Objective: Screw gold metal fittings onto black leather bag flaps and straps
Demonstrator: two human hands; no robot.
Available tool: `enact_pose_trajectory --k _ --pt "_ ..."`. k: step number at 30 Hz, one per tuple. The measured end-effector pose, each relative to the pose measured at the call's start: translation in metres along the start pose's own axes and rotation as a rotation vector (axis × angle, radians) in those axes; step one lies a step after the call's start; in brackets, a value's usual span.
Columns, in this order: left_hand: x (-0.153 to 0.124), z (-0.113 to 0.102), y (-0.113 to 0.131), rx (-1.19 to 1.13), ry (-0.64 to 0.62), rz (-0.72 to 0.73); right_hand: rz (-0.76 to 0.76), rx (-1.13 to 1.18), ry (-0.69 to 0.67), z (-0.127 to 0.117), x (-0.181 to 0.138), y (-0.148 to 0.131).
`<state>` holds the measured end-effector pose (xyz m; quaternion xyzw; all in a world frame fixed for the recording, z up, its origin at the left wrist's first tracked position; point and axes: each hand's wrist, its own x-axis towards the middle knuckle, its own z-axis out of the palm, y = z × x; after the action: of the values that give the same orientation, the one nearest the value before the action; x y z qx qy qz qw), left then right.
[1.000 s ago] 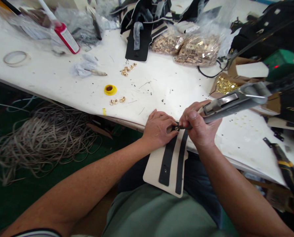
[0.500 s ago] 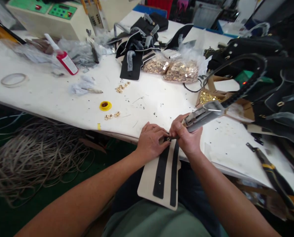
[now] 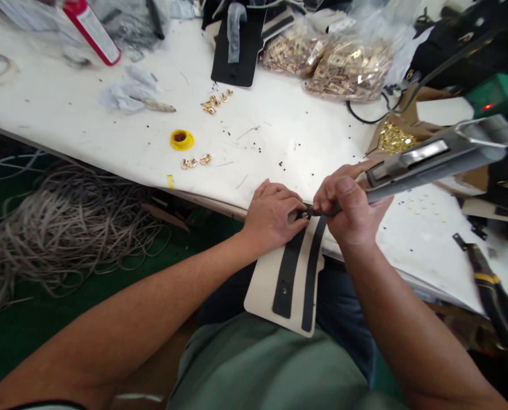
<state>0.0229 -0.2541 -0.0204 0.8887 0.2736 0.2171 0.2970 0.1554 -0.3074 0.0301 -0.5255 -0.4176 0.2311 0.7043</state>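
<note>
A beige panel (image 3: 263, 287) with two black straps lies tilted across my lap, its far end against the table edge. My left hand (image 3: 275, 216) grips the far end, thumb and fingers closed around a small gold fitting on the left strap (image 3: 289, 270). My right hand (image 3: 352, 208) is wrapped around the front of a silver electric screwdriver (image 3: 433, 159). Its body slopes up to the right, and its tip meets the fitting between my left fingers. The exact contact is too small to make out. A small metal stud shows at the strap's near end.
Small gold fittings (image 3: 213, 103) and a yellow ring-shaped roll (image 3: 181, 139) lie on the white table (image 3: 143, 145). Bags of metal parts (image 3: 350, 65) stand behind. At right are an open box of gold pieces (image 3: 394, 136) and black-and-yellow pliers (image 3: 491, 296). Grey cords (image 3: 66, 233) heap on the floor.
My view has moved nearer and lower over the table. The screwdriver's rear end has swung out to the right. Both hands keep their holds at the strap's far end.
</note>
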Motion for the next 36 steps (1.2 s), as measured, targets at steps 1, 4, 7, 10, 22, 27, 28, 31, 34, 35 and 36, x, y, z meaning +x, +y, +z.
enact_pose_trajectory --k 1,4,7,10,22,27,28,31,34,35,36 --pt "0.0001 -0.0001 0.0001 -0.001 0.0 0.0 -0.006 0.006 -0.005 0.0001 0.0002 -0.0002" --pt "0.0004 -0.0004 0.0008 0.0 -0.001 -0.003 -0.031 0.026 -0.025 0.0004 0.0004 -0.0004" --pt "0.0006 -0.0009 0.0018 -0.002 0.005 -0.011 -0.04 -0.003 -0.031 0.0005 0.0003 0.0" --pt "0.0006 -0.001 0.0021 -0.003 0.005 -0.013 -0.043 -0.022 -0.038 0.0001 0.0002 0.0002" --pt "0.0013 -0.0013 0.0019 0.006 -0.011 -0.008 -0.062 0.082 -0.074 -0.0017 0.0006 0.0047" --pt "0.0008 0.0002 0.002 0.016 0.014 -0.014 -0.066 0.009 -0.054 -0.0005 0.0002 0.0036" --pt "0.0005 0.0007 0.0018 0.017 0.018 -0.011 -0.072 -0.006 -0.044 0.0 0.0 0.0035" --pt "0.0 0.0016 0.0006 0.019 0.021 0.005 -0.085 0.002 -0.034 0.0012 -0.0002 0.004" --pt "-0.0003 0.0017 -0.0007 0.021 0.022 0.016 -0.087 0.038 -0.046 0.0011 0.0008 0.0053" --pt "-0.0003 0.0016 -0.001 0.021 0.022 0.017 -0.088 0.049 -0.056 0.0009 0.0012 0.0057" --pt "-0.0002 0.0014 -0.0012 0.02 0.022 0.018 -0.092 0.059 -0.066 0.0007 0.0017 0.0062"
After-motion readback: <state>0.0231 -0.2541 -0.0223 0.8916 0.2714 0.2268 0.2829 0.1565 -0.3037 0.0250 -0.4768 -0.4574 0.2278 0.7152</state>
